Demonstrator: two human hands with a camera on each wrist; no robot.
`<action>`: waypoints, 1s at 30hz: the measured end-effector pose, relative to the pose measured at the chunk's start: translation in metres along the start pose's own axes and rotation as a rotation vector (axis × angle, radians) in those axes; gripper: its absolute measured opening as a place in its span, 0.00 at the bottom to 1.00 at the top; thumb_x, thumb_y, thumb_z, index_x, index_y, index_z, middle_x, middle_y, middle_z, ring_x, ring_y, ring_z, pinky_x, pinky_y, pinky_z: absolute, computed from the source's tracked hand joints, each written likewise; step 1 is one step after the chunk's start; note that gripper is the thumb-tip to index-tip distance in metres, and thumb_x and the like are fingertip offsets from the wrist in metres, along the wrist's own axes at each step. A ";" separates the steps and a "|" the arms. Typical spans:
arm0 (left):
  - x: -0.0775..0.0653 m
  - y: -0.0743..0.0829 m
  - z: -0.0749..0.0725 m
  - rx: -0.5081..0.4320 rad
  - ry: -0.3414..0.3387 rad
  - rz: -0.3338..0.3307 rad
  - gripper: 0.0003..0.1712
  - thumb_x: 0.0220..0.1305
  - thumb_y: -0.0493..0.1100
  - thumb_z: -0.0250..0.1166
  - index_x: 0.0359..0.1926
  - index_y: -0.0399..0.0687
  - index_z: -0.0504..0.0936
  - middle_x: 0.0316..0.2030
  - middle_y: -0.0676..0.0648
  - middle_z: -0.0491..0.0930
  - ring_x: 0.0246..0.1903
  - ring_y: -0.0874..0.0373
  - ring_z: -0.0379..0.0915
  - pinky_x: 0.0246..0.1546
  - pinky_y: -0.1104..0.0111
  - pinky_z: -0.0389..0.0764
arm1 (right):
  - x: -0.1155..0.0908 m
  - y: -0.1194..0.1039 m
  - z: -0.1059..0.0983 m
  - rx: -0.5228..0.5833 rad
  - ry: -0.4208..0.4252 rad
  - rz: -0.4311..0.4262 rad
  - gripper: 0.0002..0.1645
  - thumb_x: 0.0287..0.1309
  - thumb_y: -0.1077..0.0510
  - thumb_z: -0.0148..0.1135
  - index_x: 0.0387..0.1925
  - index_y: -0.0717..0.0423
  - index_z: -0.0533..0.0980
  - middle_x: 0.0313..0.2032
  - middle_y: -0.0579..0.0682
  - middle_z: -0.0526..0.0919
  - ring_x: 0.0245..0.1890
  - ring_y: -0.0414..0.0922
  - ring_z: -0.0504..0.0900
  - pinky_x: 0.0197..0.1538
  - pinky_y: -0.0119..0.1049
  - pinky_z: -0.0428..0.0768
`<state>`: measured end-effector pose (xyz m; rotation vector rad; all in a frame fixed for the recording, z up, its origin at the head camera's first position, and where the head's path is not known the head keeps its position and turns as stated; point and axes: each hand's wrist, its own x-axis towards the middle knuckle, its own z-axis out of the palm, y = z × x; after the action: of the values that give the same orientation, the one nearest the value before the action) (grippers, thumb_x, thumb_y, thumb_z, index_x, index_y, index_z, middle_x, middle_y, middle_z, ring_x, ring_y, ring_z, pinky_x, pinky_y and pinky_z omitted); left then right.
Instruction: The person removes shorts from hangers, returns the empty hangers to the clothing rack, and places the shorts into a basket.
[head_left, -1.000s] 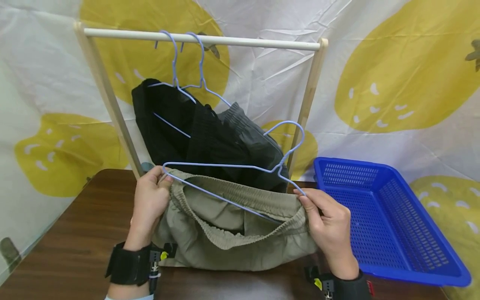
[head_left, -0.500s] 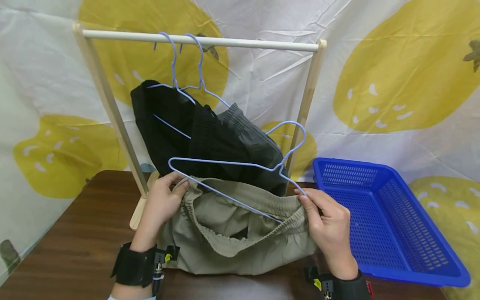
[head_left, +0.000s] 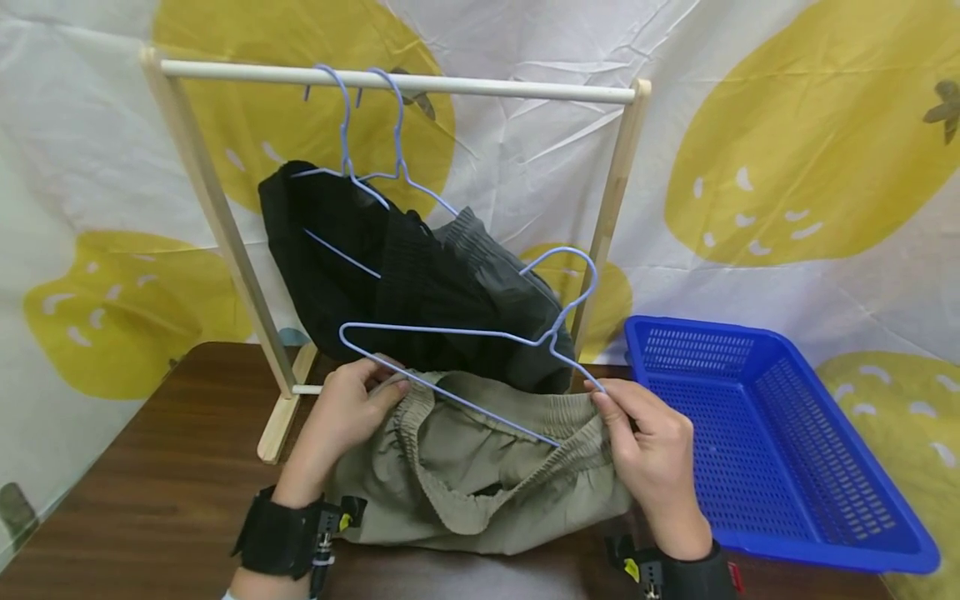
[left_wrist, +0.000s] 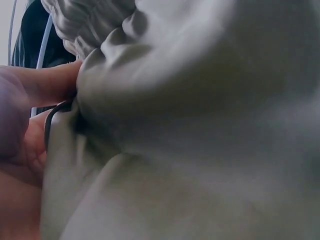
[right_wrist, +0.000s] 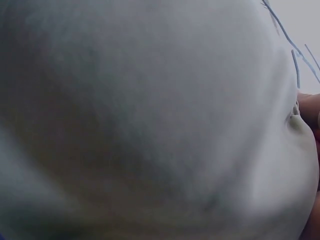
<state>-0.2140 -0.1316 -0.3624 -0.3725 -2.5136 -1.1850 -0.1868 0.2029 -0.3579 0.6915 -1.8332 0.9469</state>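
Khaki garment (head_left: pixel 525 521) at lower centre of frame, waistband (head_left: pixel 467 518) gaping. Left hand (head_left: pixel 352 410) pinches the waistband's left side; right hand (head_left: pixel 654 437) pinches its right corner together with the lilac-blue hanger (head_left: pixel 450 332) — hanger's left end projects free above the left hand. Blue basket (head_left: pixel 813 417) at right.
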 end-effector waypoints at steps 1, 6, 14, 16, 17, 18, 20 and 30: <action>0.000 0.001 0.001 0.000 -0.010 0.001 0.05 0.68 0.37 0.68 0.42 0.40 0.87 0.35 0.45 0.88 0.36 0.52 0.82 0.40 0.57 0.79 | 0.000 0.000 0.000 -0.004 -0.001 -0.001 0.08 0.56 0.73 0.71 0.37 0.62 0.88 0.36 0.55 0.90 0.38 0.44 0.89 0.45 0.21 0.78; -0.002 0.005 0.006 0.039 -0.056 0.013 0.05 0.69 0.38 0.68 0.43 0.42 0.87 0.37 0.46 0.88 0.37 0.52 0.82 0.41 0.57 0.80 | -0.001 0.000 0.001 -0.011 -0.003 -0.007 0.06 0.59 0.70 0.70 0.38 0.62 0.88 0.36 0.54 0.90 0.37 0.45 0.89 0.46 0.21 0.78; -0.008 0.017 -0.002 0.155 -0.094 0.116 0.03 0.68 0.36 0.69 0.40 0.40 0.85 0.33 0.46 0.85 0.31 0.57 0.80 0.33 0.62 0.80 | -0.001 0.001 0.002 -0.021 0.002 -0.013 0.05 0.59 0.70 0.70 0.37 0.62 0.88 0.36 0.54 0.90 0.36 0.46 0.88 0.45 0.22 0.79; -0.010 0.021 -0.006 0.180 -0.090 0.140 0.02 0.68 0.36 0.69 0.39 0.41 0.85 0.33 0.48 0.84 0.30 0.59 0.80 0.32 0.63 0.80 | -0.001 0.000 0.002 -0.021 0.001 -0.016 0.05 0.59 0.70 0.70 0.37 0.62 0.88 0.36 0.54 0.90 0.36 0.46 0.89 0.45 0.22 0.79; -0.011 0.024 -0.007 0.188 -0.084 0.151 0.02 0.68 0.36 0.69 0.39 0.41 0.86 0.33 0.48 0.84 0.31 0.59 0.80 0.32 0.63 0.81 | -0.001 0.000 0.002 -0.020 0.000 -0.017 0.05 0.59 0.70 0.70 0.37 0.62 0.88 0.36 0.55 0.90 0.37 0.45 0.89 0.45 0.22 0.79; -0.012 0.026 -0.009 0.193 -0.074 0.160 0.02 0.68 0.36 0.69 0.39 0.42 0.86 0.33 0.48 0.84 0.31 0.59 0.80 0.33 0.62 0.81 | 0.000 0.000 0.002 -0.019 -0.001 -0.018 0.05 0.60 0.69 0.70 0.37 0.63 0.88 0.35 0.55 0.90 0.37 0.45 0.89 0.45 0.22 0.79; -0.014 0.030 -0.012 0.196 -0.049 0.179 0.01 0.69 0.36 0.68 0.39 0.42 0.86 0.34 0.49 0.84 0.31 0.59 0.79 0.33 0.62 0.80 | 0.000 0.000 0.002 -0.021 -0.003 -0.021 0.04 0.61 0.68 0.70 0.37 0.63 0.88 0.35 0.56 0.90 0.37 0.44 0.89 0.45 0.22 0.79; -0.015 0.043 -0.012 0.129 0.266 0.464 0.06 0.63 0.30 0.71 0.41 0.37 0.86 0.36 0.45 0.84 0.34 0.57 0.79 0.33 0.65 0.80 | -0.001 -0.001 0.003 -0.040 -0.016 -0.028 0.04 0.63 0.65 0.69 0.37 0.62 0.88 0.36 0.54 0.90 0.35 0.48 0.89 0.42 0.25 0.80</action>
<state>-0.1821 -0.1162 -0.3317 -0.6707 -2.1050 -0.8246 -0.1868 0.1999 -0.3589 0.7005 -1.8463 0.8867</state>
